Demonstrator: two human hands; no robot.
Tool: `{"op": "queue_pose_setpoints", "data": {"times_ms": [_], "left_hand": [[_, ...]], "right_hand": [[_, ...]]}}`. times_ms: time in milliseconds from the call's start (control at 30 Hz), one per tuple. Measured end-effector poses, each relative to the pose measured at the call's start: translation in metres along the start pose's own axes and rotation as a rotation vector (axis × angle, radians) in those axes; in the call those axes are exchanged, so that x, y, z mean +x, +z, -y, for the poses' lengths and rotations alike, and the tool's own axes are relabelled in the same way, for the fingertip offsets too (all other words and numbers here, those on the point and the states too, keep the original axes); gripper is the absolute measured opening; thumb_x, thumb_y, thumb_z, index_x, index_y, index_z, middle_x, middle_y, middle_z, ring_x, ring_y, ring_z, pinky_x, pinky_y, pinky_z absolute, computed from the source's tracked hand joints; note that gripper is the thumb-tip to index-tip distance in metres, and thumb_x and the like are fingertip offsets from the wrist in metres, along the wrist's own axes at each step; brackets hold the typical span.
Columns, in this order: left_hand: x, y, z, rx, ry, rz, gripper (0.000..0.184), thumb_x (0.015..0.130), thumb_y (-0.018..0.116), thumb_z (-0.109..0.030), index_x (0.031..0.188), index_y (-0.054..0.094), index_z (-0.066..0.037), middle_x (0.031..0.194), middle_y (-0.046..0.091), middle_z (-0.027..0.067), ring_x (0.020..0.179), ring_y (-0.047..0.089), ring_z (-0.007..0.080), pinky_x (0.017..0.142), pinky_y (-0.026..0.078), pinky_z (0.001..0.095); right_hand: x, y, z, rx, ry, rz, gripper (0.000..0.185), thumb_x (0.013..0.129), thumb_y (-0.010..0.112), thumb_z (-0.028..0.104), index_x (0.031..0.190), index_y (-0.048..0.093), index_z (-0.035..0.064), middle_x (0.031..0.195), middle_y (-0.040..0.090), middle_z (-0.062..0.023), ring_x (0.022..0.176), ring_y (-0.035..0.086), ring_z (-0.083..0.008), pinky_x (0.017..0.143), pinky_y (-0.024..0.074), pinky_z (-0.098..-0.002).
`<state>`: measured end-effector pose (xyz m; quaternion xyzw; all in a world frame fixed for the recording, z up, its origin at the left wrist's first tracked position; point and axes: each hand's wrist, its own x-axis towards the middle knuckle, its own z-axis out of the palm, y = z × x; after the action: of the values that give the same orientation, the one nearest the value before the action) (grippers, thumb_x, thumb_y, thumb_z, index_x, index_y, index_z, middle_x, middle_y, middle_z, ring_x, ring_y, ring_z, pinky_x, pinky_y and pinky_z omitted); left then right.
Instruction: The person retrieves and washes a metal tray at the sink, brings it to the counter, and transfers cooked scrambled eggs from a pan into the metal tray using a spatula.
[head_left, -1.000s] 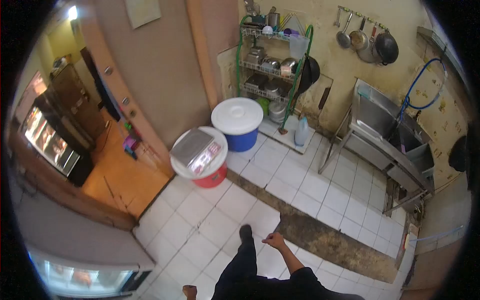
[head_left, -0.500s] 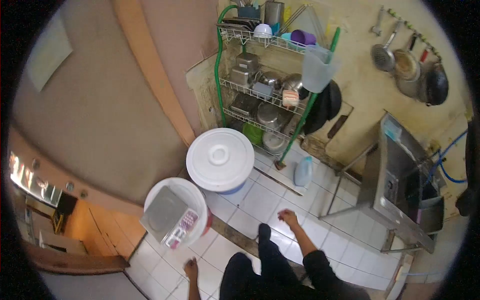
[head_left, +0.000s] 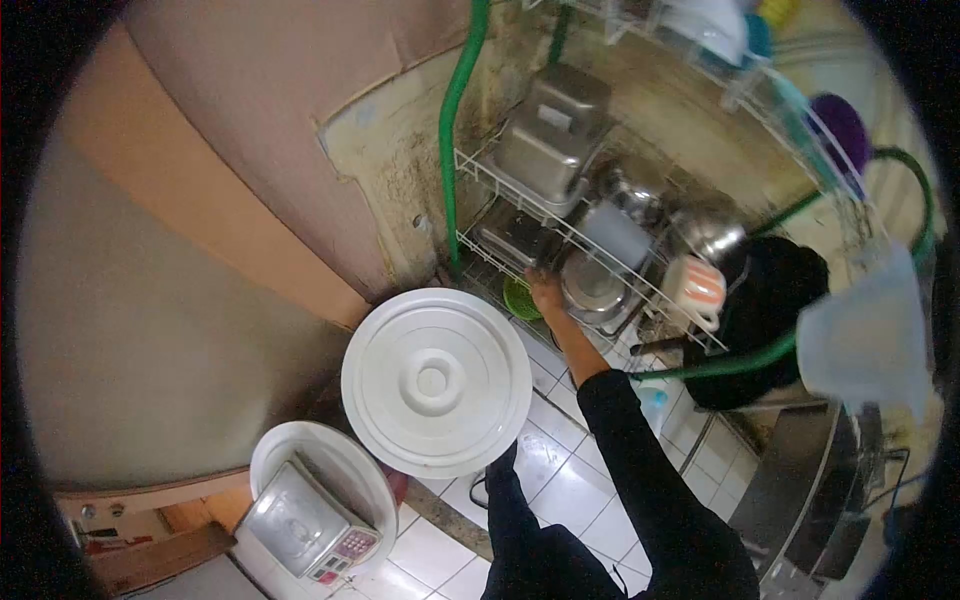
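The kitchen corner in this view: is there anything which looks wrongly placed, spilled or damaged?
The scale sits on a round white lid and appears to jut past its rim, an odd, insecure-looking perch. The wall patch beside the rack is stained and ragged-edged, so it looks damaged. I see no spill.

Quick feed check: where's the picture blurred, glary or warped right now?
Head view, edges: black vignetting rounds off the corners, with fisheye-like bending; head view, upper right: the purple cup and translucent pitcher look smeared; head view, lower part: glare on the floor tiles and scale; head view, centre: white lid fairly crisp, right hand slightly soft.
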<state>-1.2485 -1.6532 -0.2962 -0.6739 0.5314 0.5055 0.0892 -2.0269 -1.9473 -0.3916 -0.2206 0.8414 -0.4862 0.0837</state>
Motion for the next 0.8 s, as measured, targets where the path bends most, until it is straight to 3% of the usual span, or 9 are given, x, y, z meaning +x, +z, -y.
{"op": "queue_pose_setpoints", "data": {"times_ms": [33,100,167,233,367,500,700,767,800], "left_hand": [[0.007,0.005,-0.018,-0.029,-0.011,-0.002,0.014,0.086,0.056,-0.017,0.090,0.059,-0.004,0.084,0.062,0.0118,0.074,0.060,0.0224,0.067,0.050,0.0366],[0.023,0.009,-0.058,-0.074,-0.021,-0.008,0.014,0.087,0.055,-0.016,0.093,0.059,-0.004,0.086,0.062,0.0111,0.074,0.060,0.0212,0.067,0.050,0.0352],[0.031,0.010,-0.083,-0.105,-0.022,0.004,0.014,0.088,0.054,-0.016,0.095,0.058,-0.004,0.088,0.062,0.0105,0.075,0.060,0.0200,0.066,0.050,0.0338],[0.036,0.008,-0.104,-0.126,-0.019,0.022,0.015,0.089,0.054,-0.015,0.097,0.058,-0.004,0.090,0.062,0.0099,0.075,0.060,0.0188,0.066,0.050,0.0324],[0.040,0.000,-0.122,-0.153,-0.014,0.083,0.016,0.090,0.052,-0.014,0.101,0.058,-0.004,0.093,0.063,0.0086,0.075,0.060,0.0165,0.065,0.051,0.0296],[0.035,-0.014,-0.120,-0.202,0.003,0.181,0.017,0.092,0.051,-0.013,0.106,0.058,-0.004,0.097,0.063,0.0073,0.076,0.060,0.0141,0.064,0.051,0.0268],[0.018,-0.045,-0.087,-0.577,0.114,0.471,0.020,0.095,0.049,-0.011,0.112,0.057,-0.005,0.103,0.064,0.0054,0.077,0.060,0.0105,0.062,0.052,0.0226],[0.045,-0.031,-0.119,-0.271,0.397,0.214,0.021,0.094,0.052,-0.014,0.113,0.055,-0.007,0.098,0.061,0.0075,0.078,0.059,0.0136,0.068,0.051,0.0259],[0.057,-0.023,-0.134,0.042,0.659,-0.052,0.022,0.093,0.055,-0.018,0.113,0.053,-0.009,0.093,0.059,0.0097,0.080,0.058,0.0166,0.073,0.051,0.0293]], "right_hand": [[0.018,0.008,-0.001,-0.019,0.077,-0.006,0.047,0.092,0.053,0.035,0.130,0.050,0.0061,0.105,0.065,-0.0105,0.099,0.058,-0.0312,0.080,0.0478,-0.0452],[0.052,0.003,0.006,0.028,0.539,0.123,0.071,0.084,0.055,0.056,0.132,0.047,0.0041,0.098,0.064,-0.0111,0.087,0.060,-0.0278,0.077,0.0484,-0.0430],[0.064,-0.003,0.016,0.049,0.781,0.177,0.084,0.081,0.056,0.067,0.133,0.046,0.0031,0.094,0.064,-0.0114,0.081,0.060,-0.0261,0.076,0.0486,-0.0419],[0.069,-0.003,0.016,0.112,0.881,0.160,0.078,0.082,0.055,0.064,0.132,0.047,0.0037,0.096,0.064,-0.0110,0.083,0.060,-0.0256,0.077,0.0481,-0.0416],[0.076,-0.005,0.024,0.390,0.943,0.005,0.067,0.086,0.052,0.057,0.128,0.050,0.0049,0.101,0.062,-0.0100,0.087,0.058,-0.0246,0.080,0.0470,-0.0410],[0.095,0.002,0.038,0.810,0.962,-0.306,0.057,0.089,0.050,0.050,0.125,0.052,0.0060,0.106,0.061,-0.0091,0.091,0.057,-0.0236,0.083,0.0459,-0.0404],[0.077,-0.011,0.064,1.330,0.842,-0.627,0.042,0.095,0.046,0.040,0.120,0.056,0.0078,0.113,0.060,-0.0077,0.097,0.055,-0.0221,0.088,0.0443,-0.0395],[0.042,-0.026,0.064,1.421,0.781,-0.658,0.038,0.096,0.045,0.036,0.119,0.057,0.0084,0.115,0.059,-0.0072,0.100,0.055,-0.0216,0.090,0.0438,-0.0392],[0.023,-0.035,0.065,1.480,0.755,-0.669,0.036,0.097,0.044,0.035,0.118,0.057,0.0087,0.117,0.059,-0.0069,0.101,0.054,-0.0214,0.090,0.0435,-0.0390]]}}
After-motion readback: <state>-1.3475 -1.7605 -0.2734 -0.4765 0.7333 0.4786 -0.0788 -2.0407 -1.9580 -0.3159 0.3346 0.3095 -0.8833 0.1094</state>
